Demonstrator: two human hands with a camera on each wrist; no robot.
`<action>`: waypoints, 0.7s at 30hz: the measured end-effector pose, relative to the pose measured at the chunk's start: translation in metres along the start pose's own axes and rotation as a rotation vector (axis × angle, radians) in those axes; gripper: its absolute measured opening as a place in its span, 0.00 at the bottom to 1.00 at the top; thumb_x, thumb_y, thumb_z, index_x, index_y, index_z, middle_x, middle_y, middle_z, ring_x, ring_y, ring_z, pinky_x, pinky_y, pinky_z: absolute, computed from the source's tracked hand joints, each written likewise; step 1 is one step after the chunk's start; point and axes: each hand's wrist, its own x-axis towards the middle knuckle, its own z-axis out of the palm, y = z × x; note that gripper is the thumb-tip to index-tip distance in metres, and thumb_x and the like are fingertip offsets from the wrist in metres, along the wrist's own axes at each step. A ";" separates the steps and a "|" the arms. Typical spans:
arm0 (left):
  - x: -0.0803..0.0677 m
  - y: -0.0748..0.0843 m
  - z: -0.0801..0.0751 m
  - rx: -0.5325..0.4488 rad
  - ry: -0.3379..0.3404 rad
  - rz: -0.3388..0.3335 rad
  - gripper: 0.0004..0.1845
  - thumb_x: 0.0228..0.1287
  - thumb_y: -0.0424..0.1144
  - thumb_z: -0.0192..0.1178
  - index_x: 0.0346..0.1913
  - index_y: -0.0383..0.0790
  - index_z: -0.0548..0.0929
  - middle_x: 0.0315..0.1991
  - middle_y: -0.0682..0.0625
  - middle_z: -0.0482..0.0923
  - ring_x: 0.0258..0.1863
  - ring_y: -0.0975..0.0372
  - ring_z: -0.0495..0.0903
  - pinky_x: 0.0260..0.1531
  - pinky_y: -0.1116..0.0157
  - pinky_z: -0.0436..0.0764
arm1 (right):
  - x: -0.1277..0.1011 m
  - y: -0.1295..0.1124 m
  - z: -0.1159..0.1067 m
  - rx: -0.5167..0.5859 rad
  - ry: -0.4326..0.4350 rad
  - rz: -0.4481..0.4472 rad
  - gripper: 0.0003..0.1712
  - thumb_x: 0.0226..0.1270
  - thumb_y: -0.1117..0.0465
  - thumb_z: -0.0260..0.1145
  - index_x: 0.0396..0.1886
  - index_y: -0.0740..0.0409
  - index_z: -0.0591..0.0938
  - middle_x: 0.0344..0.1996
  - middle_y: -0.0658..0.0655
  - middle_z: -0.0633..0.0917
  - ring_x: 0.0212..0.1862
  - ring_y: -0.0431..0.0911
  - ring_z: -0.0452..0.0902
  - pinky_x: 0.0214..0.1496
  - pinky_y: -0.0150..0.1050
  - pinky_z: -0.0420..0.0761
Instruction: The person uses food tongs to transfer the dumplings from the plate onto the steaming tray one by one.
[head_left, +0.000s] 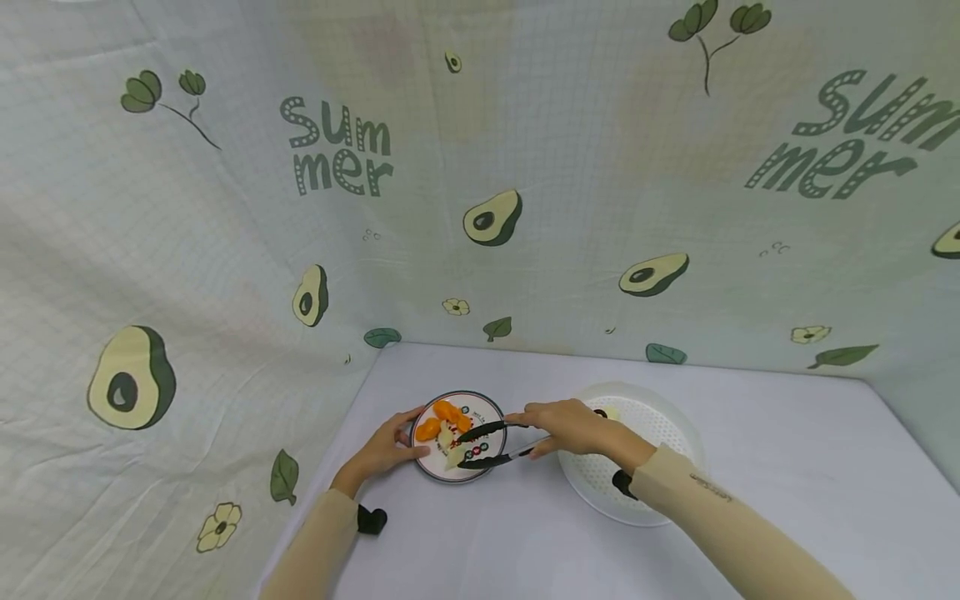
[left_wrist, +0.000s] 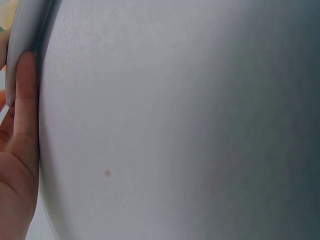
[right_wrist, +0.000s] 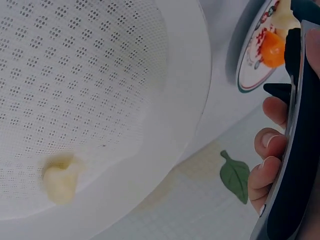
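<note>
From the head view, a person's right hand (head_left: 567,427) grips black tongs (head_left: 491,444) whose tips reach over a small patterned plate (head_left: 480,407) holding orange segments (head_left: 438,421) and a pale piece (head_left: 455,455). The left hand (head_left: 387,450) steadies the plate's near-left rim, fingers lightly curved against it. A white perforated strainer (head_left: 660,433) sits under and behind the right wrist.

At the left wrist, a straight finger (left_wrist: 25,110) presses the plate's edge (left_wrist: 22,30); the white table (left_wrist: 175,125) fills the frame.

At the right wrist, curled fingers (right_wrist: 267,160) clasp the tongs (right_wrist: 295,150). One pale piece of fruit (right_wrist: 59,179) lies in the strainer (right_wrist: 165,125) beside the hand.
</note>
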 end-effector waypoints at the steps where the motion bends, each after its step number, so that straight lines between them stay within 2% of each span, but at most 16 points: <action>1: 0.000 -0.001 0.000 0.000 0.000 0.002 0.43 0.54 0.44 0.76 0.74 0.49 0.69 0.50 0.48 0.73 0.34 0.60 0.72 0.35 0.64 0.72 | 0.002 0.000 0.001 0.002 -0.006 0.005 0.39 0.60 0.49 0.74 0.71 0.49 0.74 0.56 0.57 0.81 0.50 0.50 0.82 0.50 0.48 0.81; 3: 0.000 -0.002 0.001 -0.007 0.000 -0.001 0.44 0.54 0.45 0.76 0.74 0.49 0.69 0.52 0.48 0.73 0.34 0.60 0.72 0.35 0.64 0.72 | 0.006 0.000 0.002 0.009 -0.013 0.015 0.39 0.60 0.50 0.74 0.71 0.49 0.74 0.61 0.61 0.79 0.56 0.53 0.80 0.53 0.51 0.79; 5: 0.001 -0.002 0.001 -0.008 0.005 0.007 0.44 0.53 0.45 0.77 0.73 0.48 0.69 0.53 0.48 0.73 0.33 0.60 0.72 0.35 0.64 0.73 | 0.009 -0.001 0.003 0.014 -0.017 0.021 0.38 0.60 0.51 0.74 0.71 0.49 0.74 0.62 0.61 0.78 0.57 0.54 0.80 0.54 0.52 0.79; 10: 0.001 -0.003 0.001 -0.020 0.006 0.014 0.44 0.54 0.44 0.76 0.74 0.48 0.69 0.57 0.47 0.73 0.33 0.61 0.72 0.35 0.64 0.73 | 0.016 -0.002 0.007 0.019 -0.025 0.021 0.38 0.59 0.52 0.75 0.70 0.50 0.75 0.53 0.56 0.82 0.49 0.51 0.82 0.49 0.49 0.80; 15: 0.001 -0.002 0.000 -0.025 0.001 0.008 0.44 0.54 0.44 0.76 0.74 0.49 0.69 0.57 0.48 0.73 0.34 0.60 0.72 0.35 0.64 0.72 | 0.020 -0.001 0.010 0.012 -0.039 0.044 0.39 0.59 0.52 0.75 0.70 0.49 0.74 0.58 0.59 0.81 0.55 0.53 0.80 0.53 0.52 0.79; 21: 0.000 -0.001 0.001 -0.015 0.006 0.017 0.43 0.54 0.44 0.76 0.74 0.48 0.69 0.56 0.47 0.73 0.33 0.60 0.72 0.35 0.64 0.72 | 0.022 0.001 0.015 0.023 -0.045 0.037 0.37 0.59 0.53 0.75 0.69 0.50 0.76 0.48 0.55 0.83 0.46 0.49 0.82 0.47 0.48 0.80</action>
